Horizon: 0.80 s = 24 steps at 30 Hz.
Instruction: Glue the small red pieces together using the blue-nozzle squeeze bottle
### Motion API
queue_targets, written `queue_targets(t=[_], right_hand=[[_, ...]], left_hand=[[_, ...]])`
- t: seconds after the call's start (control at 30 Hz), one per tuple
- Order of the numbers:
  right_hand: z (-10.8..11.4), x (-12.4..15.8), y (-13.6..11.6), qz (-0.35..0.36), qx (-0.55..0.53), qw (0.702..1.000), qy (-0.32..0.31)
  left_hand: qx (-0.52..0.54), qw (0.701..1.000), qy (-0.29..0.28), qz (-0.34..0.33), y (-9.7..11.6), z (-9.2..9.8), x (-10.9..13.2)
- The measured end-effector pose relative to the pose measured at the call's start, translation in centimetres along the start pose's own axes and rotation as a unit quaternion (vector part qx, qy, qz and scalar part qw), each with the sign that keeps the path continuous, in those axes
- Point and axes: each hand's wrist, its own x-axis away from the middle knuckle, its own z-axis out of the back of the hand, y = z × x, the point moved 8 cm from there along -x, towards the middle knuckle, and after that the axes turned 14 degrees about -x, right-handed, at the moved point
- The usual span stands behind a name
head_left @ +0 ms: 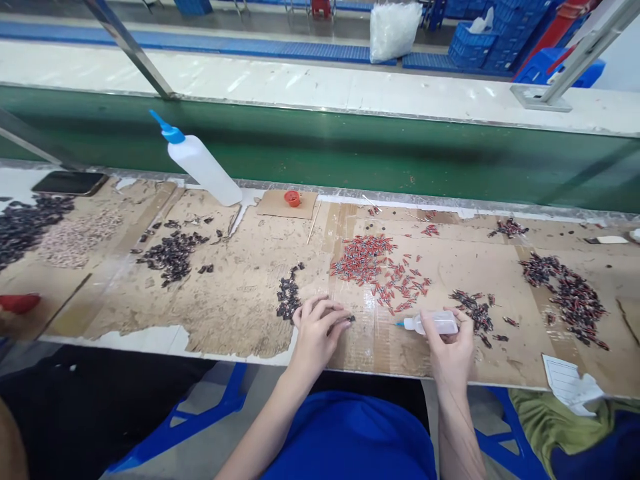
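Note:
My left hand [320, 327] rests low over the cardboard, its fingers bent together around a small black part [351, 319] at the fingertips. Just left of it lies a small pile of black parts [288, 293]. In my right hand [453, 343] is a small clear bottle [440, 323], held on its side with its blue tip pointing left. Above and between the hands spreads a heap of small red parts [363, 259]. A pile of black and red pieces [475, 310] lies right beside my right hand.
A large white bottle [205, 170] with a blue nozzle leans at the back. Near it are a red cap [292, 198] and a thin stick [313, 223]. More piles [173, 257] lie left and right. A phone [70, 183] sits back left. People sit at both sides.

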Motion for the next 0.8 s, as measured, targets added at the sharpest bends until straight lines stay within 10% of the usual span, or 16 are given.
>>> queue_targets(t=[0.2,0.37,0.53,0.8], right_hand=[[1.0,-1.2,-3.4,0.153,0.286,0.946,0.004],[-5.5,2.1,-6.4,0.389,0.252,0.869,-0.172],[-10.5,2.6,-4.1,0.360,0.278,0.832,-0.318],[-10.6,2.2,-4.1,0.323,0.223,0.851,-0.348]], left_hand=[[0.022,0.999,-0.018,-0.016,0.2,-0.6,-0.2],[0.094,0.995,-0.013,-0.014,0.3,0.2,-0.2],[0.138,0.990,-0.010,0.003,0.3,1.1,-0.3],[0.195,0.981,-0.003,0.009,0.8,1.7,-0.6]])
